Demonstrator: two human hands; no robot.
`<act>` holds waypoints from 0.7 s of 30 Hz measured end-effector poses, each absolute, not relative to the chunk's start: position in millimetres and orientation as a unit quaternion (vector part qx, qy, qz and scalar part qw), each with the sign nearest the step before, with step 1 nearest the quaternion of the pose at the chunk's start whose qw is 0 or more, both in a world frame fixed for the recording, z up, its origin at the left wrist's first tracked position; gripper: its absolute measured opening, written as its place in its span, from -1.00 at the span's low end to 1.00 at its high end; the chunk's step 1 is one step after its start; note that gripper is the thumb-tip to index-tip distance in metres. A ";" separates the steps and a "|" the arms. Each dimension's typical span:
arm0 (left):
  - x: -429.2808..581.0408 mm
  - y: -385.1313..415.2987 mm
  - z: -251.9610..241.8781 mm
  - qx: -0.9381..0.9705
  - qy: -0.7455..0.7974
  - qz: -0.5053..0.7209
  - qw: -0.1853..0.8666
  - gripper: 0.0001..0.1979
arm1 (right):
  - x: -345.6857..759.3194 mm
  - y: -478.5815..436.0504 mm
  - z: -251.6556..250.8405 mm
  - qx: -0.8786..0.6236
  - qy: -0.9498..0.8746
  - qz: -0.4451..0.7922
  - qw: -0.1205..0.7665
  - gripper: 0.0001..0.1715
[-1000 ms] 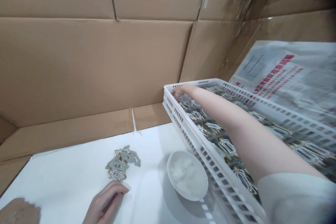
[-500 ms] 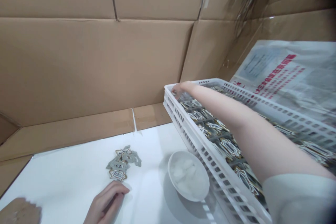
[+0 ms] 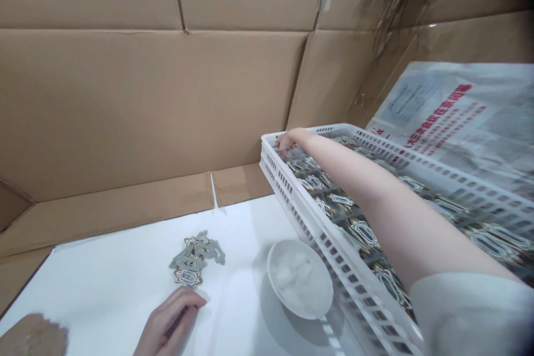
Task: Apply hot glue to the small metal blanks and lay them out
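Right grip (image 3: 287,142) is curled down in the far corner of the white basket (image 3: 311,216), ornate pieces (image 3: 312,182) just beside it, can't tell if it's got one. Left grip (image 3: 172,318)'s half-curled on the table (image 3: 112,272), can't see inside, small pile (image 3: 187,277) just ahead.

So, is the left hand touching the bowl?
Apart. The head view shows a strip of white table between the left hand and the bowl.

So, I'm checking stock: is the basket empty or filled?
Not empty: patterned pieces lie in rows inside the basket; how deep, I cannot tell.
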State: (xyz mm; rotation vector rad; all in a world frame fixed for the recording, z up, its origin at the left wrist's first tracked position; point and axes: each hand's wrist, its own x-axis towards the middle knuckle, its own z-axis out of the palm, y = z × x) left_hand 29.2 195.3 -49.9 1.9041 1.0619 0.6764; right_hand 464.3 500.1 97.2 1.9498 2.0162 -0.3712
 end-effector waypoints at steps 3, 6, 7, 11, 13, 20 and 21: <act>29.3 194.4 -48.0 0.757 0.421 0.273 0.418 -0.78 | 465.0 502.1 108.1 0.698 0.670 -0.162 0.195 -0.17; 30.4 194.9 -44.8 0.760 0.416 0.280 0.414 -0.78 | 470.6 499.0 122.2 0.702 0.675 -0.156 0.163 -0.21; 31.1 195.2 -43.6 0.760 0.416 0.283 0.413 -0.78 | 473.0 496.9 126.6 0.706 0.674 -0.156 0.153 -0.20; 33.8 195.8 -39.0 0.752 0.421 0.292 0.414 -0.79 | 481.8 486.9 140.6 0.707 0.681 -0.137 0.134 -0.16; 34.4 195.4 -38.2 0.744 0.431 0.297 0.415 -0.79 | 482.0 481.1 147.8 0.703 0.691 -0.109 0.126 -0.21; 36.2 193.9 -39.0 0.737 0.442 0.299 0.415 -0.76 | 417.9 428.1 200.3 0.634 0.772 -0.030 0.019 -0.29; 36.6 193.9 -38.9 0.738 0.441 0.304 0.410 -0.76 | 399.9 416.0 207.5 0.611 0.790 -0.035 0.013 -0.32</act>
